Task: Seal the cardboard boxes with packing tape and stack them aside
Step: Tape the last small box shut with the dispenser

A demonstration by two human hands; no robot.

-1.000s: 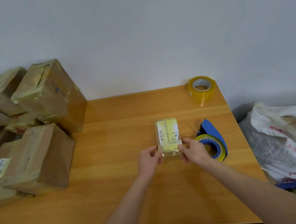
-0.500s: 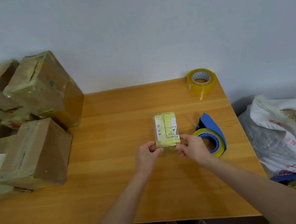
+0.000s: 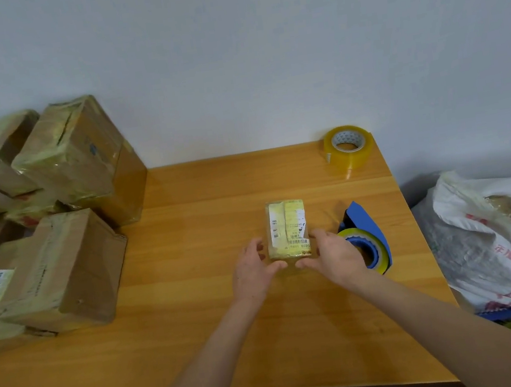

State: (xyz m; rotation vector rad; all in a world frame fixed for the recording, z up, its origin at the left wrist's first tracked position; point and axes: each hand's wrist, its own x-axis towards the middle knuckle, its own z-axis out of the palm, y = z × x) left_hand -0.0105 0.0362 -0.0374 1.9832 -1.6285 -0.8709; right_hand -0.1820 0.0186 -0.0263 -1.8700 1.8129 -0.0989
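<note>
We look down on a wooden table [image 3: 200, 330] set against a pale wall. Along its left edge we see a pile of brown cardboard boxes [image 3: 63, 251], already wrapped in yellowish tape, some tilted against each other. Off the table's right side slumps a white sack [image 3: 488, 247] with red print. Near the right edge lies a blue tape dispenser [image 3: 368, 237] loaded with a yellow-rimmed roll, and at the far right corner stands a spare roll of clear tape [image 3: 348, 148], well apart from it. In the middle of the table sits the small box [image 3: 286, 228], flat and taped over, its printed label facing up, just left of the dispenser. Our left hand [image 3: 253, 271] and right hand [image 3: 334, 257] cup its near end from either side, fingers relaxed and loosely spread rather than clenched, both thumb tips touching the near face.
</note>
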